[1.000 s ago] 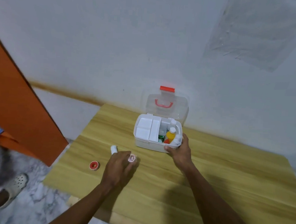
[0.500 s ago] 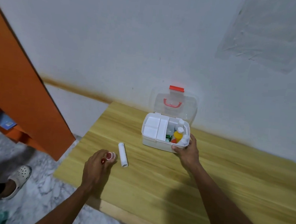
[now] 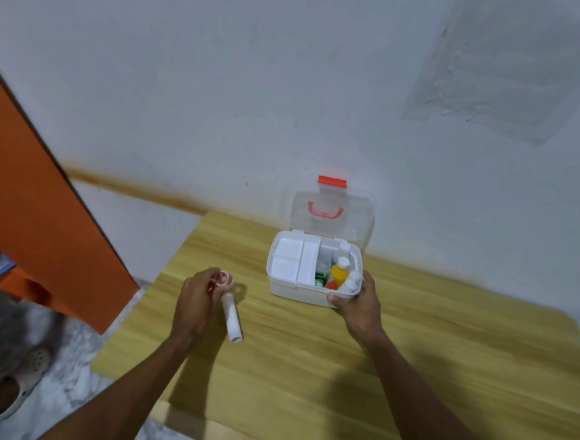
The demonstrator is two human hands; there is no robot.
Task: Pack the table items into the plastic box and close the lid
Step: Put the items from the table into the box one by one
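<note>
left hand (image 3: 196,299) lifts small red roll (image 3: 223,278) | right hand (image 3: 358,305) grips open plastic box (image 3: 285,290) | white tube (image 3: 232,318) lies on table (image 3: 444,351)

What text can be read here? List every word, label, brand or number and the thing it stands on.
None can be read.
Green packet in the plastic box: print is too blurred.
Yellow bottle: no legible label.
White tube on the table: no print shows.
Small red roll in the left hand: too small.
</note>
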